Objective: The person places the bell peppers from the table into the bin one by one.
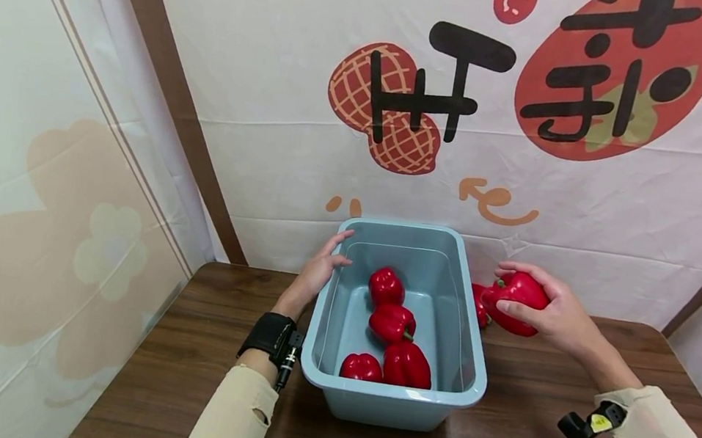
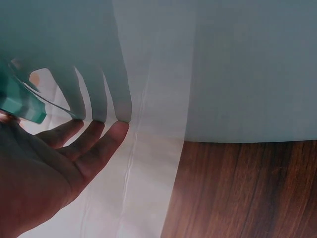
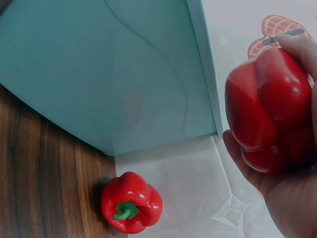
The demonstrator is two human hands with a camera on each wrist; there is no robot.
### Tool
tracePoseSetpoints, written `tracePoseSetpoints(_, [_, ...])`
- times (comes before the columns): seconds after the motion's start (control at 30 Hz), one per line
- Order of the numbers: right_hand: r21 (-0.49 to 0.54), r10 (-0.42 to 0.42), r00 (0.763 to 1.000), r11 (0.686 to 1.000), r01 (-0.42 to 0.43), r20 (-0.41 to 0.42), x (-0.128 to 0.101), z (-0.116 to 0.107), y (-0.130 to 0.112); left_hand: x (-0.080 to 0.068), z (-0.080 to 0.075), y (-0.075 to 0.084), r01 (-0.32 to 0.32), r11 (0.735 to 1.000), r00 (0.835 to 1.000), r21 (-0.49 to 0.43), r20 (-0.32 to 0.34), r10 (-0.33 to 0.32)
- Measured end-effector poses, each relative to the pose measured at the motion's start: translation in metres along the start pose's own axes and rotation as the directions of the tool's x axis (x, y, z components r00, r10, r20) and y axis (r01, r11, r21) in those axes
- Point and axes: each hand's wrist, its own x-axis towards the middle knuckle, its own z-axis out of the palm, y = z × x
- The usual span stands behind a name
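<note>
In the head view a light blue plastic bin [image 1: 395,391] holds several red bell peppers, one of them a pepper [image 1: 392,323] near its middle. My left hand [image 1: 317,270] holds the bin's left rim, thumb over the edge. In the left wrist view several fingertips [image 2: 121,128] meet the outer wall. To the right of the bin, above the table, my right hand [image 1: 555,312] grips a red bell pepper [image 1: 518,300], fingers and thumb around it. Another red bell pepper [image 3: 131,203] lies on the table beside the bin, partly hidden in the head view.
The bin stands on a dark wood-grain table [image 1: 516,433], close to its back edge. Behind the table hangs a white printed cloth [image 1: 258,118]. Another pale cloth panel [image 1: 61,196] hangs on the left.
</note>
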Motion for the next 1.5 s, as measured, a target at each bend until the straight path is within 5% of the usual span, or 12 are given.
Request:
tracePoseSetpoints(0.33, [0.005,-0.015,1.000,1.000,0.015,0.010,0.002,-0.001,-0.004,0.018,-0.003,-0.024,-0.018,1.000,1.000,-0.019,-0.021,0.017])
tracePoseSetpoints(1.5, [0.017,-0.049,0.998,0.999,0.049,0.042,0.017,0.006,-0.019,0.019,0.000,-0.025,-0.034,0.999,0.996,0.019,-0.081,0.035])
